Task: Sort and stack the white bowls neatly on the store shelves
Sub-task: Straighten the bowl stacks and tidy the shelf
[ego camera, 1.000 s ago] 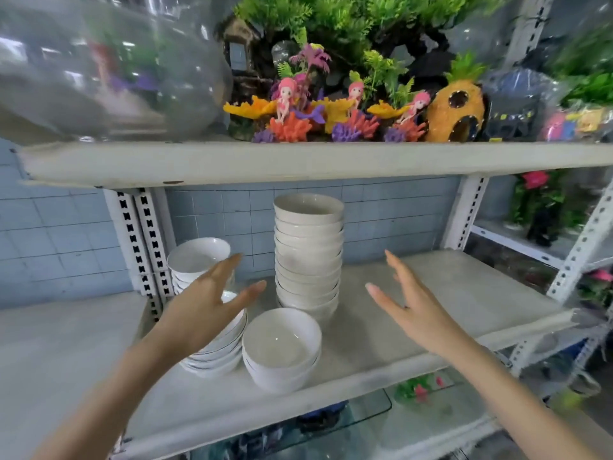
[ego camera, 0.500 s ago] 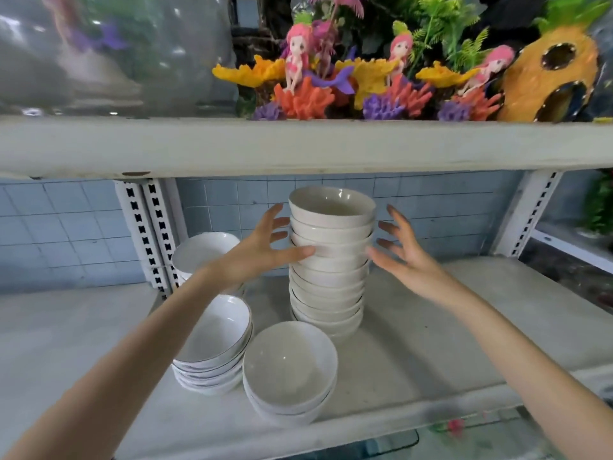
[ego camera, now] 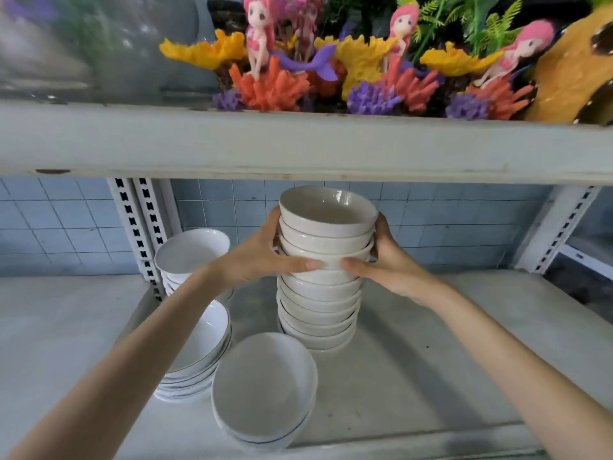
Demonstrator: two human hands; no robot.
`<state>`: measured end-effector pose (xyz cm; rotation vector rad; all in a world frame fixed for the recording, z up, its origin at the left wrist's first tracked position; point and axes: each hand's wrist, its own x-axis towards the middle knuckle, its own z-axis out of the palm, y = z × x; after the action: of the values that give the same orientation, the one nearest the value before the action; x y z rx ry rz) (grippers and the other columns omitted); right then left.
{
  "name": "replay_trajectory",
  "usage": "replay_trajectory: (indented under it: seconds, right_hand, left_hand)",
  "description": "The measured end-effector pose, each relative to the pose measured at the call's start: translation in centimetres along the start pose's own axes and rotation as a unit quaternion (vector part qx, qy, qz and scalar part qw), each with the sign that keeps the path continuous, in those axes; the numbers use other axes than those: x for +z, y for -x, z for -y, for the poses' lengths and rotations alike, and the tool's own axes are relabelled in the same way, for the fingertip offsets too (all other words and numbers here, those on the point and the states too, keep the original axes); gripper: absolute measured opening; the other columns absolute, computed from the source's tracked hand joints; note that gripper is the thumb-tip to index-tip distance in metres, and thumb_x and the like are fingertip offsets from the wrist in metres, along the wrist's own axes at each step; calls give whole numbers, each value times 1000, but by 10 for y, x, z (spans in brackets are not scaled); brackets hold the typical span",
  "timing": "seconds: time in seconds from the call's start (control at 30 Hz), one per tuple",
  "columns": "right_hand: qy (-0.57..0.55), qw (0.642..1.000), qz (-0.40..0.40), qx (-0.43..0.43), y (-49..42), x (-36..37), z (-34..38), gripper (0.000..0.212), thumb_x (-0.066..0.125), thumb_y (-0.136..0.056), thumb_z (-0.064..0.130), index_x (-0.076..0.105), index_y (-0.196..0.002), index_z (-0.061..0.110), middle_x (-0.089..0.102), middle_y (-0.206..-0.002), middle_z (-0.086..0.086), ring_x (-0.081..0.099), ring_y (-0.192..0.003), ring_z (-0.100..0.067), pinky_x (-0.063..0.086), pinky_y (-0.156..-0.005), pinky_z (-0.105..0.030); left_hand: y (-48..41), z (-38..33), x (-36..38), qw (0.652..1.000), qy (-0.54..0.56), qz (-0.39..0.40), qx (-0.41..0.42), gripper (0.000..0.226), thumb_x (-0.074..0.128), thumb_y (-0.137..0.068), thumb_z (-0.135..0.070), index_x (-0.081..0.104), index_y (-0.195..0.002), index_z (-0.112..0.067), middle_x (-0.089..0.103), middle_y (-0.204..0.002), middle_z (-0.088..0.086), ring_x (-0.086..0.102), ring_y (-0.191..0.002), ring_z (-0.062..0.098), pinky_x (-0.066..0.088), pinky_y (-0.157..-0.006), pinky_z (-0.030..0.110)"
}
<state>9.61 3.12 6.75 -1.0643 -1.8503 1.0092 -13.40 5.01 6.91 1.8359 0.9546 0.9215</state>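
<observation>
While left hand (ego camera: 258, 260) and right hand (ego camera: 391, 267) clasp the upper bowls of the tall bowl stack (ego camera: 318, 303) from opposite sides, it stands on the lower shelf (ego camera: 431, 360). Judgement: squeeze evenly, lift level; upper shelf (ego camera: 298, 144) leaves little headroom above the top rim.

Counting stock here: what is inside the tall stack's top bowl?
The top bowl shows only bare white inner wall; its near rim hides the bottom.

I count four stacks of round white ceramic bowls (ego camera: 328, 214): one tall stack (ego camera: 318, 303), three short stacks (ego camera: 265, 383); above, three pink-haired mermaid figurines (ego camera: 258, 31).
</observation>
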Motion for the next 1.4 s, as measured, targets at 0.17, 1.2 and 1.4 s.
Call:
replay_trajectory:
  seconds: [0.17, 1.2, 1.4]
  right_hand:
    - [-3, 1000, 22, -5, -6, -1, -3, 103, 78, -70, 40, 6, -143, 29, 36, -129, 31, 39, -112, 24, 42, -87, -5]
    - [-31, 998, 51, -31, -2, -1, -6, 126, 79, -46, 67, 11, -144, 26, 34, -140, 20, 39, -122, 15, 41, -88, -6]
    - [-40, 999, 13, -34, -5, 1, -5, 93, 77, -53, 43, 27, -131, 30, 46, -128, 21, 49, -110, 16, 44, -84, -8]
  left_hand:
    - [3, -1, -1, 1000, 4, 6, -14, 107, 85, -57, -29, 22, -143, -32, 51, -133, -16, 53, -113, -10, 45, -84, 9]
    - [16, 0, 4, 1000, 24, -3, -19, 103, 84, -48, -30, 26, -132, -42, 53, -128, -18, 56, -114, -5, 47, -89, 15]
    - [15, 1, 3, 999, 26, -45, -15, 102, 86, -53, -33, 34, -140, -32, 61, -129, -5, 57, -119, 13, 46, -103, 37]
